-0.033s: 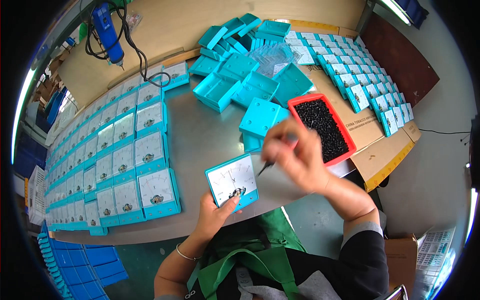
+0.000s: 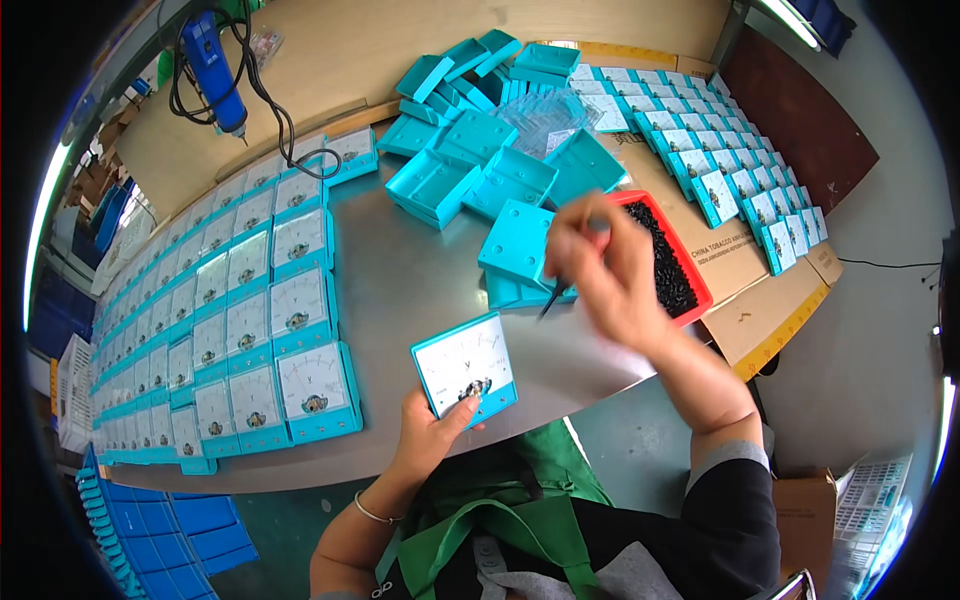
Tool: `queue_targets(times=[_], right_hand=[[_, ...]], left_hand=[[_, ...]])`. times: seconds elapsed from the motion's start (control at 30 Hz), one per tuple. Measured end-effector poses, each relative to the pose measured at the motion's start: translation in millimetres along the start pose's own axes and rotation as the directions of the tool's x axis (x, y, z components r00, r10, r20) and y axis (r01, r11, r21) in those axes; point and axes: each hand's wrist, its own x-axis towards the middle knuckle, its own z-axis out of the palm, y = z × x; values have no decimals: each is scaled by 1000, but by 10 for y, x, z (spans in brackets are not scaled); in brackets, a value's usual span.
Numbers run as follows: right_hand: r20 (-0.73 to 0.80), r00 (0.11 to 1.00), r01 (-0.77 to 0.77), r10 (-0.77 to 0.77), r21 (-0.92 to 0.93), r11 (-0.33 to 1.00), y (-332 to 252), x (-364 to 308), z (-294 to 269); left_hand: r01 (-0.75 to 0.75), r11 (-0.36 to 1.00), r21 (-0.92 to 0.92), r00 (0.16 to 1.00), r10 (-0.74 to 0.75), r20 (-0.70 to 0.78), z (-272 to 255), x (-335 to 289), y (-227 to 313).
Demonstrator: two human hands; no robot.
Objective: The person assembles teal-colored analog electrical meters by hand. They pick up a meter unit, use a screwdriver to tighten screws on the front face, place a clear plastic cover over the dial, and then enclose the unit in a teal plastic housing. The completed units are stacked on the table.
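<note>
My left hand (image 2: pixel 432 428) holds a panel meter (image 2: pixel 462 350) with a white dial and a turquoise case, tilted face up above the table's front edge. Its thumb presses on the meter's lower part, next to the exposed metal mechanism (image 2: pixel 474 388). To the right and farther off, my right hand (image 2: pixel 612 275) is closed round a screwdriver (image 2: pixel 553 298) with a thin dark shaft and some red on its handle. Motion blurs this hand. The screwdriver's tip points down and left, apart from the meter. Behind the hand, partly hidden, stands a red tray (image 2: pixel 690 262) of small black parts.
Rows of similar meters (image 2: pixel 245 325) cover the metal table's left side; more (image 2: pixel 715 195) stand on cardboard (image 2: pixel 745 285) at the right. Empty turquoise cases (image 2: pixel 515 180) and clear covers (image 2: pixel 545 115) are heaped at the back. A blue electric screwdriver (image 2: pixel 212 75) hangs at the upper left.
My right hand with the screwdriver has moved up, away from the meter and nearer the cases, now covering part of the red tray. My left hand and the meter stay nearly still.
</note>
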Motion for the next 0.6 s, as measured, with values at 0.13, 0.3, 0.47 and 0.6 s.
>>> queue_targets(times=[0.13, 0.3, 0.47, 0.6], right_hand=[[36, 946, 244, -323, -736, 632, 978, 1034, -492], [-59, 956, -120, 288, -973, 199, 1728, 1871, -529], [-224, 912, -309, 344, -926, 215, 2032, 2069, -344], [-261, 893, -398, 366, -837, 375, 2154, 2194, -542]], left_hand=[[10, 999, 46, 1000, -11, 18, 26, 0, -60], [107, 994, -6, 994, -106, 33, 10, 13, -12], [112, 994, 0, 993, -112, 44, -6, 25, 14], [123, 992, 4, 991, -123, 56, 1, 32, 28]])
